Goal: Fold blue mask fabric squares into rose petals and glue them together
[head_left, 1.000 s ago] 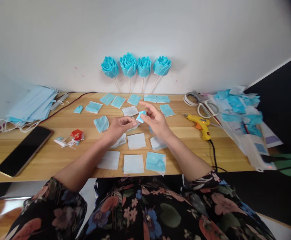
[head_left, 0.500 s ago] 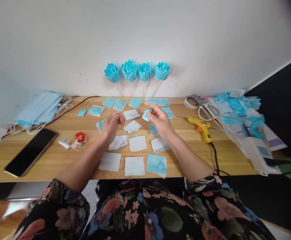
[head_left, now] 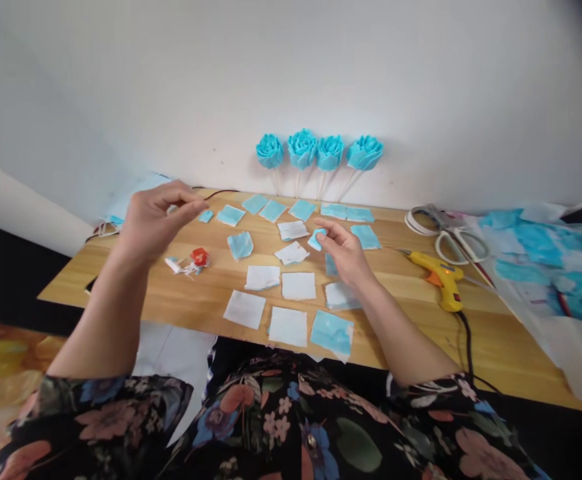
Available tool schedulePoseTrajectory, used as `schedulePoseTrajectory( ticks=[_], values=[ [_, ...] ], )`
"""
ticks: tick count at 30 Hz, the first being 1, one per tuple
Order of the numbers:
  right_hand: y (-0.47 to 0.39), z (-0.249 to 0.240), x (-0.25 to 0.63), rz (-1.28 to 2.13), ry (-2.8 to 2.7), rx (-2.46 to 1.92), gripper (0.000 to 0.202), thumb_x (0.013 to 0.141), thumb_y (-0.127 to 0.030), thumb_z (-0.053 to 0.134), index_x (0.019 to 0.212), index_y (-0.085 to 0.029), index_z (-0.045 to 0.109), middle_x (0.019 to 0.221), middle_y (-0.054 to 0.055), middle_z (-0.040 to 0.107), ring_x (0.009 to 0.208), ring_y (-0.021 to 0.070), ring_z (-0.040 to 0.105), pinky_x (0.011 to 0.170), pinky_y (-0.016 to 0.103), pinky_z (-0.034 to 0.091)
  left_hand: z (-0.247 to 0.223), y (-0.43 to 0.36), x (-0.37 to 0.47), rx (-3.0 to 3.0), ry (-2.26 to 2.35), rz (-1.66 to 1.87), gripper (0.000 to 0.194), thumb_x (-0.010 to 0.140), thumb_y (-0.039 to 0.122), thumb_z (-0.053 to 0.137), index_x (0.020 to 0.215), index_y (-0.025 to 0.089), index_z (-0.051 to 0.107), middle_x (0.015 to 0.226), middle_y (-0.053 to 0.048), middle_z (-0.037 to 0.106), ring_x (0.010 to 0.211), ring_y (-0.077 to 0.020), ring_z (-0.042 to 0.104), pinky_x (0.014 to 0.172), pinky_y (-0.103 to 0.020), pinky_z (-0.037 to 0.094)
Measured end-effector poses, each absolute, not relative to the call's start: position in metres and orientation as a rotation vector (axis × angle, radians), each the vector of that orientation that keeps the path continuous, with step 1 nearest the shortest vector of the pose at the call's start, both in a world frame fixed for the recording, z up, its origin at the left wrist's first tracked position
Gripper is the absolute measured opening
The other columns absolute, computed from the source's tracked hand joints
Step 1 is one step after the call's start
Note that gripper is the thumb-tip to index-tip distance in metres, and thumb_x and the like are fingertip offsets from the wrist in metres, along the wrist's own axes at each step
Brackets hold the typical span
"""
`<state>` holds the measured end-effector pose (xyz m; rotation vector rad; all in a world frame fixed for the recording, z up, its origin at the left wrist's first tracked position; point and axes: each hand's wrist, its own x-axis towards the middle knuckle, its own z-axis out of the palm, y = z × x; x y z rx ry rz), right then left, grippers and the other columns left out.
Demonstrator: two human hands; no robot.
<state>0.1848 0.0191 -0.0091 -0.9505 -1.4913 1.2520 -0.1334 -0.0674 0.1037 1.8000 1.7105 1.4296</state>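
Observation:
In my right hand (head_left: pixel 345 250) a small folded piece of blue and white mask fabric (head_left: pixel 315 240) is pinched between thumb and fingers, above the middle of the table. My left hand (head_left: pixel 158 217) is raised at the left, its thumb and index fingertip close together. Whatever may be between those fingertips is too small to make out. Just past them lies a small folded blue piece (head_left: pixel 206 216). Cut squares lie in rows between and in front of my hands, some with the white side up (head_left: pixel 299 286), some with the blue side up (head_left: pixel 331 331).
Several blue fabric roses (head_left: pixel 303 149) on sticks lean against the wall. To the right lie a yellow glue gun (head_left: pixel 443 280), scissors (head_left: pixel 453 243) and a heap of blue scraps (head_left: pixel 535 243). A red wrapper (head_left: pixel 200 257) with white bits lies left of the squares.
My left hand has moved left and up, away from the squares. My right hand still holds the folded piece. The view has turned left, so the phone is now mostly hidden behind my left arm.

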Motion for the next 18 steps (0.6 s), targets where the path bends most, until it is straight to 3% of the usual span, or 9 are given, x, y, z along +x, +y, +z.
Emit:
schedulePoseTrajectory(
  ticks=[5,8,11,14,18],
  values=[
    [0.018,-0.008,0.184,1.211,-1.480,-0.964,0.038,0.080,-0.037,0.070,0.115,-0.023,0.072,0.084,-0.001,0.061,0.075,0.0133,0.050,0.072,0.027,0.045,0.070,-0.094,-0.191,1.919,2.020,1.067,0.013,0.081,0.033,0.067,0.080,0.021,0.073,0.092,-0.004,0.072,0.089,-0.0204,0.063,0.090,-0.038,0.049],
    [0.017,-0.007,0.182,1.207,-1.483,-0.965,0.036,0.079,-0.035,0.071,0.113,-0.023,0.073,0.081,-0.001,0.060,0.074,0.0131,0.051,0.072,0.027,0.046,0.047,-0.101,-0.214,2.036,1.942,0.676,0.027,0.082,0.040,0.060,0.096,0.024,0.077,0.121,-0.009,0.070,0.116,-0.0289,0.061,0.106,-0.048,0.044],
    [0.015,-0.005,0.181,1.227,-1.470,-0.976,0.035,0.079,-0.035,0.071,0.111,-0.023,0.074,0.078,-0.002,0.060,0.074,0.0134,0.053,0.072,0.028,0.047,0.041,-0.106,-0.221,1.967,1.957,0.571,0.044,0.085,0.049,0.059,0.118,0.025,0.072,0.141,-0.009,0.060,0.132,-0.0315,0.053,0.113,-0.050,0.039],
    [0.014,-0.003,0.180,1.250,-1.443,-0.996,0.035,0.078,-0.034,0.071,0.111,-0.023,0.074,0.077,-0.002,0.060,0.073,0.0129,0.054,0.071,0.027,0.048,0.045,-0.107,-0.217,1.857,1.969,0.657,0.048,0.087,0.057,0.055,0.119,0.026,0.072,0.139,-0.007,0.063,0.133,-0.0308,0.052,0.115,-0.047,0.037],
    [0.014,-0.003,0.181,1.242,-1.434,-1.012,0.034,0.077,-0.034,0.072,0.109,-0.023,0.074,0.079,-0.002,0.063,0.075,0.0130,0.056,0.072,0.027,0.049,0.043,-0.099,-0.210,1.729,2.045,0.871,0.037,0.086,0.053,0.055,0.090,0.025,0.078,0.115,-0.007,0.074,0.114,-0.0296,0.063,0.107,-0.043,0.045]
  ],
)
